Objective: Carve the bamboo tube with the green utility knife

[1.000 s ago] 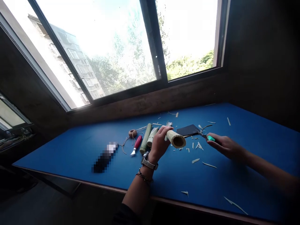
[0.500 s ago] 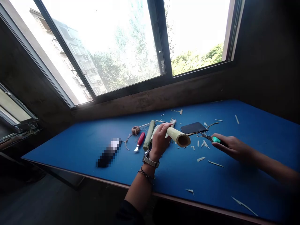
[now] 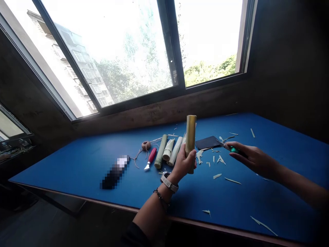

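A person works over a blue table beneath a wide window, seen from their own head. With the middle of the table as the clock's centre, the left hand sits almost at that centre. Its fingers are together and clamped around the lower part of a bamboo tube, which stands nearly upright in the air above the tabletop. (A wristwatch and a beaded bracelet circle that wrist.)

At 3 o'clock, the right hand has its fingers closed together on a small knife with a teal handle. Its tip points toward a flat dark pad at 1 o'clock, just beside it but apart.

At 10 o'clock lie a green bamboo section, pale bamboo pieces, a red-handled craft knife and a ball of twine. Further out, at 9 o'clock, lies a dark object, too blurred to name. Pale bamboo shavings scatter from 2 to 5 o'clock.
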The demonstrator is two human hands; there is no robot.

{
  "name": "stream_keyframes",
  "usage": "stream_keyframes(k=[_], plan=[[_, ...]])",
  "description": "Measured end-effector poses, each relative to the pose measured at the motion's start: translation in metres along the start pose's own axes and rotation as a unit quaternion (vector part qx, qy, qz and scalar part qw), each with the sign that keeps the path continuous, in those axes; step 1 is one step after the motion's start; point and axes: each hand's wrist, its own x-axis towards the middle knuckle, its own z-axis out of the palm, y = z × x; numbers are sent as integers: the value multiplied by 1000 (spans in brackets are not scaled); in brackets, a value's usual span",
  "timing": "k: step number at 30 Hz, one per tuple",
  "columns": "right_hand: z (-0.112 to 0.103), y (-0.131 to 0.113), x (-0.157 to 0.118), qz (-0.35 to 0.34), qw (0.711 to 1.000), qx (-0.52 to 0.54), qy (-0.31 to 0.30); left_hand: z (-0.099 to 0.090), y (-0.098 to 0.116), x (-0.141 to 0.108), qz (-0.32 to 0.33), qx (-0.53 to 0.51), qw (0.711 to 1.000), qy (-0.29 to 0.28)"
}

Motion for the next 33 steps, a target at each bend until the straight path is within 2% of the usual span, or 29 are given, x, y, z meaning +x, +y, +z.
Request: stream_keyframes(k=[3,7,14,21,25,28,31,33], plan=[[-4,-12,4,-54,997,-50,4,9,-2,-3,-83,-17,996,-40],[5,-21,7,-65,988,-132,-50,15,-3,-7,-141,-4,988,-61],[18,-19,6,-71,984,-153,-59,15,-5,-7,-142,16,987,-67],[22,-21,13,-25,979,-184,-87,16,-7,-6,-154,28,985,-70],[22,-16,28,-5,970,-227,-92,17,-6,-6,-170,26,983,-60],[3,2,50,60,967,-236,-71,19,-3,-10,-184,18,980,-68],[-38,27,68,214,943,-254,-4,22,0,-14,-168,3,977,-133],[-63,35,68,243,929,-276,46,23,1,-13,-152,0,980,-128]])
